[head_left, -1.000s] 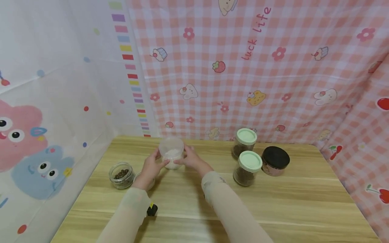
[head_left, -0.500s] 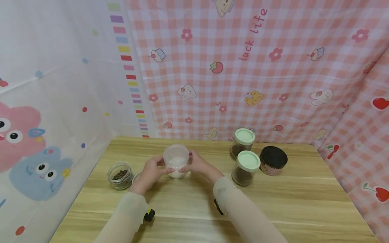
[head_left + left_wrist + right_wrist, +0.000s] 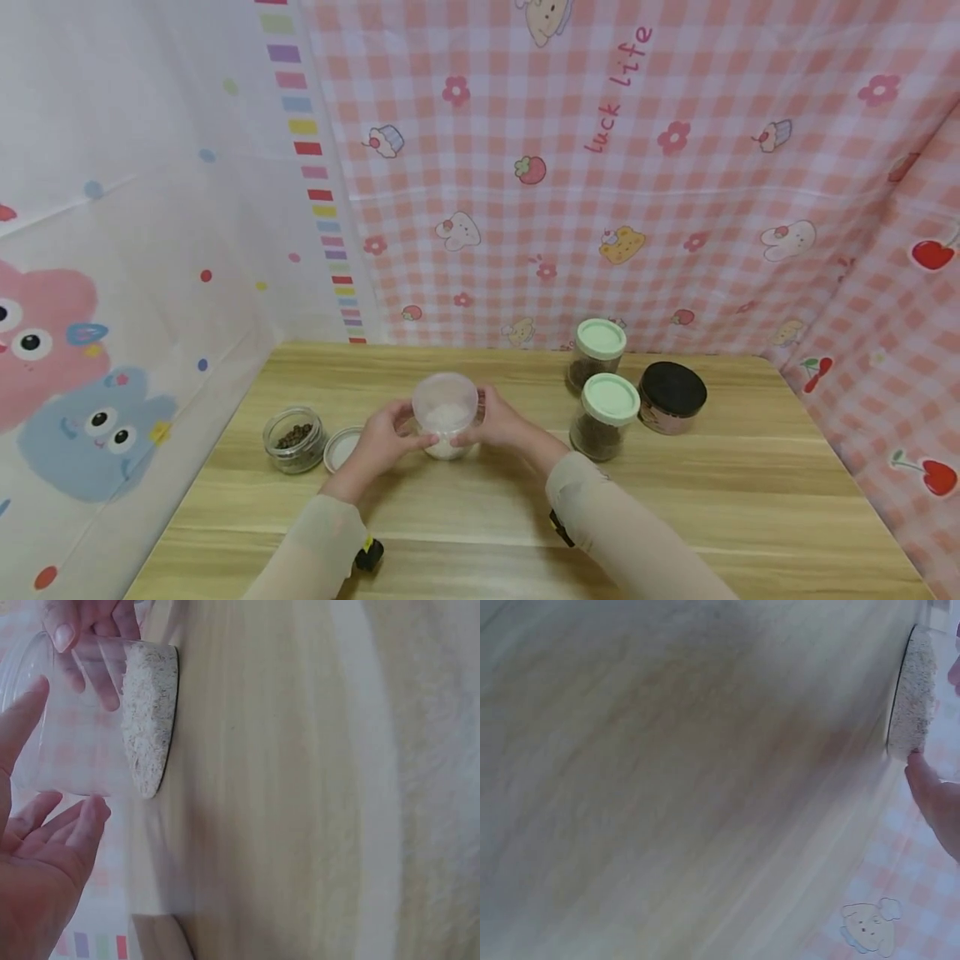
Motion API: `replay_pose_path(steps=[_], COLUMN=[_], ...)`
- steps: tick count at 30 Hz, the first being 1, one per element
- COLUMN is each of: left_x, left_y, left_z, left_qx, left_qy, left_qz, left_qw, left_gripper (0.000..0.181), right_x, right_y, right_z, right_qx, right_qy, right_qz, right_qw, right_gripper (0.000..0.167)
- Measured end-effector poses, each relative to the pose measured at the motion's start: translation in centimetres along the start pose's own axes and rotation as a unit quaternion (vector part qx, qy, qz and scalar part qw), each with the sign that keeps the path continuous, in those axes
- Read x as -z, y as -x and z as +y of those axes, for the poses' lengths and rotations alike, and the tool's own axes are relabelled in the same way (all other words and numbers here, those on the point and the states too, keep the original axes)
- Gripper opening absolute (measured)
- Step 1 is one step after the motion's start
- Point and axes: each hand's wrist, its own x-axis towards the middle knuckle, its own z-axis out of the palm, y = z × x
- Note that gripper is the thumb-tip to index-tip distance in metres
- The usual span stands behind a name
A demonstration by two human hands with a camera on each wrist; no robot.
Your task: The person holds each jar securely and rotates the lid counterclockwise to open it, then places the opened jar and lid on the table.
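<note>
A clear plastic tub (image 3: 446, 400) with a layer of white, rice-like grains (image 3: 150, 712) at its bottom stands between both hands in the head view. My left hand (image 3: 387, 437) grips its left side, thumb at the front and fingers round behind. From the other side my right hand (image 3: 504, 423) holds it the same way, thumb also at the front. The tub is upright, with its base at or very close to the table; any small gap is too fine to tell. In the right wrist view, a hand (image 3: 939, 802) touches the tub beside the grains.
Left of the hands are an uncovered glass jar (image 3: 295, 440) of brown pellets and a round white-rimmed lid (image 3: 342, 448). Two jars (image 3: 602, 417) with pale green lids and a black-lidded tub (image 3: 672, 397) stand to the right. Curtains (image 3: 570, 208) bound the wooden table (image 3: 480, 533).
Both hands have brought the tub to the right and nearer to the person. The round lid beside the pellet jar shows more now that the left arm has shifted. The head view has turned slightly.
</note>
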Motion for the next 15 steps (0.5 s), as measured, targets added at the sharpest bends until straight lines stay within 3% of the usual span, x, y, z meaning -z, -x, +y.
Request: replay_pose_path(steps=[4, 7, 15], left_x=[-0.6, -1.1, -2.3], left_y=[0.3, 0.6, 1.9], left_z=[-0.2, -0.1, 0.1], left_qx=[0.001, 0.005, 0.006], left_qy=[0.059, 0.081, 0.07], left_qz=[-0.012, -0.022, -0.047], left_qw=[0.9982, 0.9965, 0.9964], left_gripper=[0.065, 0.066, 0.069], right_x=[0.2, 0.4, 1.1], right_y=[0.6, 1.2, 3.6], right_z=[0.0, 0.2, 0.8], right_qx=[0.018, 0.034, 0.041], right_qy=[0.005, 0.007, 0.002], right_qz=[-0.007, -0.014, -0.022], right_qw=[0.9998, 0.9993, 0.9989], right_gripper=[0.095, 0.094, 0.095])
